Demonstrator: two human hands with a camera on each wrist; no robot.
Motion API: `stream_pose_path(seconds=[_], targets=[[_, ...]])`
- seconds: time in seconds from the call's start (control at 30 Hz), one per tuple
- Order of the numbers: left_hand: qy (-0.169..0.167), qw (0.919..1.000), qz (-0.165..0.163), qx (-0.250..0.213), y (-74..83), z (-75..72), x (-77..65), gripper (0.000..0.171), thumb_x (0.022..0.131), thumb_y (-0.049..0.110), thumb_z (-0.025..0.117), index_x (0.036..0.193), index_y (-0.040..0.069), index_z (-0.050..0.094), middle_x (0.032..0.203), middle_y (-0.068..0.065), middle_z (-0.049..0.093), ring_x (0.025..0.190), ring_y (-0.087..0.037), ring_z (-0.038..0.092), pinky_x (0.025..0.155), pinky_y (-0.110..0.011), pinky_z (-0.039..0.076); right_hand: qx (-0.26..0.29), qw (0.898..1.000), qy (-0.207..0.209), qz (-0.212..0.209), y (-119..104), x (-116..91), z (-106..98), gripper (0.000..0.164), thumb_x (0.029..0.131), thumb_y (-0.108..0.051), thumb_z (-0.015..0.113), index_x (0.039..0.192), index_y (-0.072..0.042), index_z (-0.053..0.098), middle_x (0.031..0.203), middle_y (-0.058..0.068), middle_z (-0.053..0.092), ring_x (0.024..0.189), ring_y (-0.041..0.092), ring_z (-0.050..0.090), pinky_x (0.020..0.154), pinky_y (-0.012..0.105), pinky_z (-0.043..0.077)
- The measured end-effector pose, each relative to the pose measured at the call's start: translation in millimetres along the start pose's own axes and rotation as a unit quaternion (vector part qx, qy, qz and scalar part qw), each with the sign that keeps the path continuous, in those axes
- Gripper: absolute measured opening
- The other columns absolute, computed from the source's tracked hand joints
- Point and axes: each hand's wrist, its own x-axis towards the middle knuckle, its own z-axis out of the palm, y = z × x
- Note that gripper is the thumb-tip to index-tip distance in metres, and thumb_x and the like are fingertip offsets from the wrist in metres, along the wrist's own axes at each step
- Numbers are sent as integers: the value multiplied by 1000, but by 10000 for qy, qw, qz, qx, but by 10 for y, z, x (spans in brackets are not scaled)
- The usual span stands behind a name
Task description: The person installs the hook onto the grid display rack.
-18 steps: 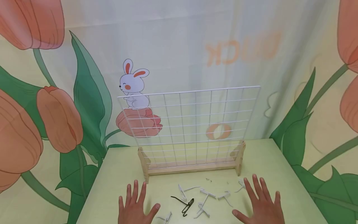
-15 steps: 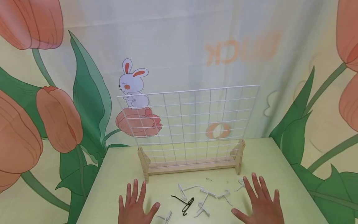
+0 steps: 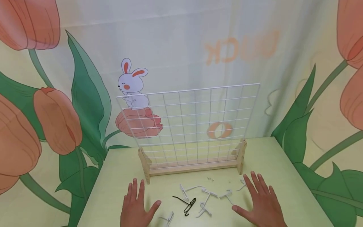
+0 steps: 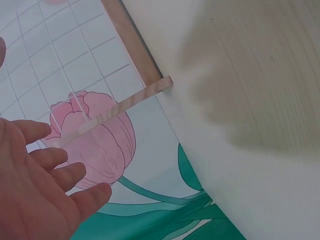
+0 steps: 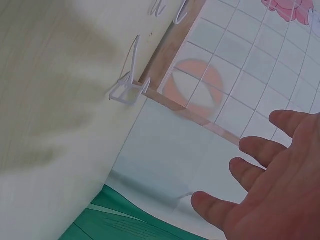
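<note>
My left hand (image 3: 137, 206) is held over the table's near left part, fingers spread and thumb out, holding nothing. My right hand (image 3: 262, 201) mirrors it on the right, also spread and holding nothing. Between them lie several white wire hooks, among them one (image 3: 209, 193) in the middle and one (image 3: 168, 218) by the left thumb. A black wire hook (image 3: 190, 206) lies among them. Another white hook (image 5: 129, 90) shows beyond the right fingers, partly covered by them in the head view. Behind stands a white wire grid panel (image 3: 195, 117) in a wooden base (image 3: 193, 169).
The pale yellow-green table (image 3: 113, 176) reaches back to a printed curtain (image 3: 181, 47) with tulips and a rabbit. Tiny bits (image 3: 210, 179) lie in front of the wooden base. The base's wooden uprights (image 3: 144, 165) stick out toward me at both ends.
The head view has shifted slightly, so the panel sits a little higher and further left. My right hand has moved slightly left and up in view. The hooks stay in place.
</note>
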Motion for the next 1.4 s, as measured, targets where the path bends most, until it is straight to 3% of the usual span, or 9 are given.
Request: stream_pose_path(seconds=[0.2, 0.37, 0.53, 0.77, 0.97, 1.17, 1.4], targets=[[167, 9996, 29, -239, -14, 19, 61, 108, 89, 72, 69, 167, 8, 28, 176, -22, 17, 160, -47, 22, 121, -70, 33, 313, 9995, 36, 83, -31, 45, 35, 121, 75, -94, 62, 162, -13, 41, 169, 18, 37, 154, 43, 34, 110, 76, 40], [494, 9973, 43, -548, 19, 9, 93, 102, 92, 65, 72, 166, 9, 31, 175, -21, 20, 155, -47, 34, 106, -68, 49, 786, 9969, 48, 90, -25, 35, 126, 108, 80, -85, 69, 158, -14, 47, 163, 16, 46, 144, 41, 48, 97, 72, 51], [812, 9908, 4, -1087, 30, 43, 136, 92, 94, 53, 76, 164, 8, 35, 172, -21, 25, 150, -46, 41, 100, -68, 52, 1029, 9946, 15, 142, -43, 18, 211, 95, 82, -75, 75, 153, -16, 53, 157, 14, 53, 137, 39, 55, 92, 68, 54], [1364, 9766, 102, -1657, -44, 113, 273, 81, 96, 40, 79, 160, 9, 40, 165, -22, 36, 144, -47, 49, 104, -67, 51, 1332, 9899, -285, 398, -111, 73, 237, 77, 87, -60, 80, 146, -14, 59, 152, 17, 56, 134, 40, 58, 97, 63, 56], [1673, 9617, 116, -2167, -82, 149, 386, 71, 97, 28, 79, 155, 5, 45, 159, -22, 42, 138, -43, 54, 103, -64, 53, 1698, 9850, -4, 306, -112, 100, 325, 60, 88, -39, 86, 137, -11, 65, 145, 15, 62, 133, 39, 61, 101, 61, 55], [1799, 9461, 12, -2694, -102, 194, 497, 62, 98, 18, 77, 151, 5, 48, 151, -20, 50, 133, -37, 58, 98, -59, 58, 1794, 9823, 56, 526, -109, 126, 430, 50, 91, -33, 84, 133, -10, 68, 136, 13, 68, 129, 38, 64, 103, 60, 53], [1831, 9327, -232, -3100, -150, 308, 613, 56, 98, 11, 74, 150, 9, 53, 145, -19, 57, 130, -34, 60, 97, -56, 59, 1648, 9822, 215, 873, -43, 163, 526, 42, 91, -28, 83, 126, -8, 72, 123, 13, 72, 108, 32, 70, 89, 55, 58]])
